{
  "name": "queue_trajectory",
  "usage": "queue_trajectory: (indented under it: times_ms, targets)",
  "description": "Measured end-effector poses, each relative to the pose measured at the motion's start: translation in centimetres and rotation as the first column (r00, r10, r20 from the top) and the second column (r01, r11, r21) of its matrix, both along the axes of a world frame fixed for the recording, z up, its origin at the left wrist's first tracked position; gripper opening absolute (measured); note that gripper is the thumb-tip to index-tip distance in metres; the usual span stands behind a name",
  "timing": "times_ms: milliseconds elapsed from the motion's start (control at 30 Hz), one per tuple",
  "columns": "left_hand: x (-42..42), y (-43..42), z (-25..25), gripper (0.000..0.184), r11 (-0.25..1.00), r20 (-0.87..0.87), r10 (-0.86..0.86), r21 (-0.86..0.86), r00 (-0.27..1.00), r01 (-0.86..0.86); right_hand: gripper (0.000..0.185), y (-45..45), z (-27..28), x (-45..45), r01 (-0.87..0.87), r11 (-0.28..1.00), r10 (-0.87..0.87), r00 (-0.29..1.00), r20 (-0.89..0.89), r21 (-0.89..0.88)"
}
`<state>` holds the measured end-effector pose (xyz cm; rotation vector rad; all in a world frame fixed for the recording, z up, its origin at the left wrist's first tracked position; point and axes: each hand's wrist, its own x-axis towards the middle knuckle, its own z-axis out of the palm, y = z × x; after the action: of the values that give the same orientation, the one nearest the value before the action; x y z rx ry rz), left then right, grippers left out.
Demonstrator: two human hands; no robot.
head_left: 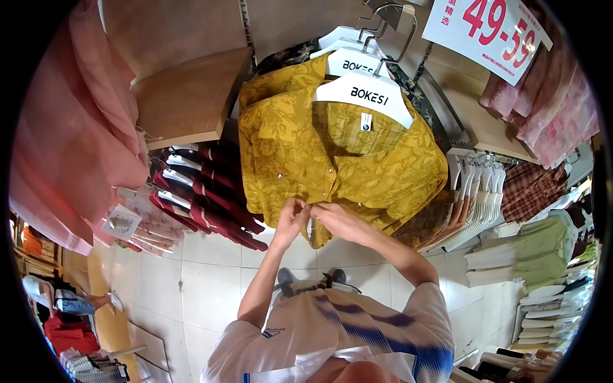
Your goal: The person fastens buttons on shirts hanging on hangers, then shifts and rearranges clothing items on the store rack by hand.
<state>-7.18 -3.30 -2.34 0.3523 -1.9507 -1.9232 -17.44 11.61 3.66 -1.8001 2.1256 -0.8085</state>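
A mustard-yellow patterned shirt [281, 153] hangs in front of me on a white BOKESI hanger [367, 96], its collar spread and its upper front partly parted. At the lower part of the button front, my left hand [292, 220] pinches the cloth with bent fingers. Close beside it, my right hand [338, 219] grips the other front edge. The fingertips of both hands nearly meet, and whether a button lies between them is hidden. Small buttons show along the front above my hands.
More garments hang behind on another white hanger [357, 64]. Dark red clothes [217, 185] hang at left, below a wooden shelf [191, 102]. A price sign [488, 35] is at upper right. Pink garments [76, 140] hang far left; a green top [543, 252] hangs at right.
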Motion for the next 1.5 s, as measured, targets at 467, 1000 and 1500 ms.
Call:
queue_trajectory:
  times_ms: [467,1000,1500]
  targets:
    - [0.5,0.1,0.2,0.008,0.998,0.033,0.020,-0.052,0.999,-0.018,0.016,0.1,1.0,0.4,0.127,0.991,-0.127,0.992,0.009,0.041]
    - [0.6,0.1,-0.2,0.007,0.997,0.038,-0.079,-0.009,0.996,0.079,0.011,0.2,0.6,0.6,0.180,0.982,-0.186,0.969,-0.165,-0.052]
    - [0.6,0.2,0.4,0.010,0.976,0.055,-0.163,-0.134,0.985,0.169,0.010,0.6,0.8,0.4,0.208,0.977,-0.213,0.958,-0.192,-0.047]
